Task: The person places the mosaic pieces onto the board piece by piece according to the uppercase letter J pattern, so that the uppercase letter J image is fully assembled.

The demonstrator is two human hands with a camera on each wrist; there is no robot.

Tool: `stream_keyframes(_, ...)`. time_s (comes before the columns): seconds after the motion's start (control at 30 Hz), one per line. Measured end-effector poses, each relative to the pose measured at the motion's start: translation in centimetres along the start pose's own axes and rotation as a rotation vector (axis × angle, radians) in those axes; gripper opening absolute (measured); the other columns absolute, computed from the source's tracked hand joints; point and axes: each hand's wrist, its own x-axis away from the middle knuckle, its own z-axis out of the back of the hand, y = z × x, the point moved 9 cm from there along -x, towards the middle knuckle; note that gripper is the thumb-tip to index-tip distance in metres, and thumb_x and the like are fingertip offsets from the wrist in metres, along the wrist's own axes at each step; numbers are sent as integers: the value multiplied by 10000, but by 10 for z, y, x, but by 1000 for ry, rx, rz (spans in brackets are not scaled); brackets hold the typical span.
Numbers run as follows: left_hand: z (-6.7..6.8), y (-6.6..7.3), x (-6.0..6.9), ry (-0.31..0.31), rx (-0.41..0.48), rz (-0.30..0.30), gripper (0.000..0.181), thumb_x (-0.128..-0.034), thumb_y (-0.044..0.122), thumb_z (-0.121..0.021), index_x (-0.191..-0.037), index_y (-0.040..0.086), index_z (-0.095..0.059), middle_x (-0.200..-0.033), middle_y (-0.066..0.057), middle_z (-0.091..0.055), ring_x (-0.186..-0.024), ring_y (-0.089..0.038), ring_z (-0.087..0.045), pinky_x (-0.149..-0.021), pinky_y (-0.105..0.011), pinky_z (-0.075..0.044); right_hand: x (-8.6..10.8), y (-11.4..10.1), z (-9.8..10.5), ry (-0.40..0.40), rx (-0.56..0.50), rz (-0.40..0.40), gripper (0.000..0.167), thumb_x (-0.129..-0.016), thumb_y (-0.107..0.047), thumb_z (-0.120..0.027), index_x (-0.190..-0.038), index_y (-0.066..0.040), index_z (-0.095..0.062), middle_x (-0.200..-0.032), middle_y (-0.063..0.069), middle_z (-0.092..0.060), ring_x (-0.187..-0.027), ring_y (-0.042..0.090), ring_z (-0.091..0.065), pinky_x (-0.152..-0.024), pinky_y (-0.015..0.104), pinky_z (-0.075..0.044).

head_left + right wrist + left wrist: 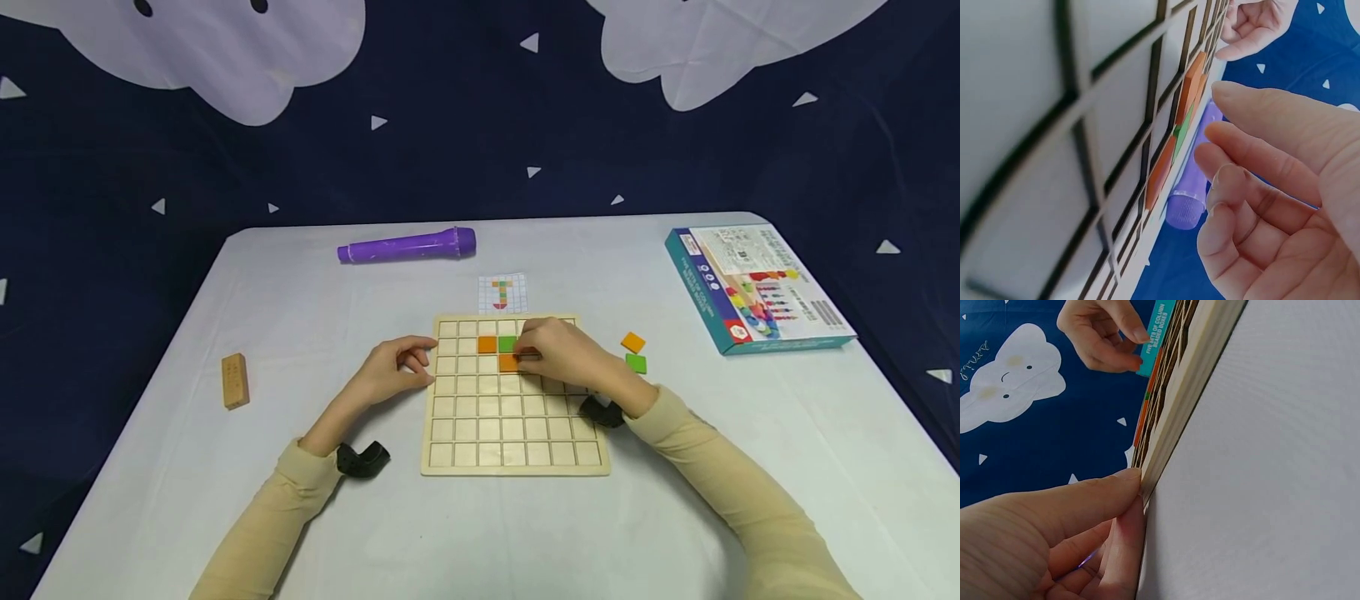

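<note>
A wooden grid board (487, 431) lies mid-table with an orange tile (487, 344), a green tile (507, 342) and a lower orange tile (508, 363) in its squares. Another orange tile (1160, 174) shows in the right wrist view, hidden by the hand in the head view. My right hand (564, 354) hovers over these tiles, thumb and fingers apart with nothing between them. Thumb and index finger of my left hand (387, 371) touch the board's left edge, apart from each other. Behind the board lies a pattern card (502, 293) with coloured squares.
Right of the board lie a loose orange tile (633, 342) and green tile (636, 363). A boxed bead set (761, 287) occupies the back right. At the back is a purple microphone-shaped object (407, 247); a wooden block (235, 381) stands far left.
</note>
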Motion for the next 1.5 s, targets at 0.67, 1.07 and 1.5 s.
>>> stream_keyframes(0.67,0,-1,0,1,0,6,525,-768,33,-725,-1258,-28,-546,-943,-150,-613,-757,-97,-567,-660,-189,-413,43,25,26,133,10,-61,126,-792,-85,-718,-898,-19,-732,-863,74,-674,-756,155,-631,-661,290,-518)
stream_keyframes(1.07,0,-4,0,-5,21,10,537,-779,60,-727,-1271,-37,-533,-961,-168,-604,-775,-118,-565,-671,-197,-433,71,54,38,145,15,-167,143,-793,-72,-708,-920,-10,-729,-857,71,-682,-649,87,-486,-587,221,-417)
stream_keyframes(1.5,-2,-5,-2,3,-15,25,518,-782,-16,-693,-1263,-90,-515,-957,-216,-593,-770,-131,-556,-664,-190,-423,97,80,44,186,72,-208,122,-774,-90,-727,-880,-32,-741,-813,42,-689,-708,132,-585,-667,327,-495)
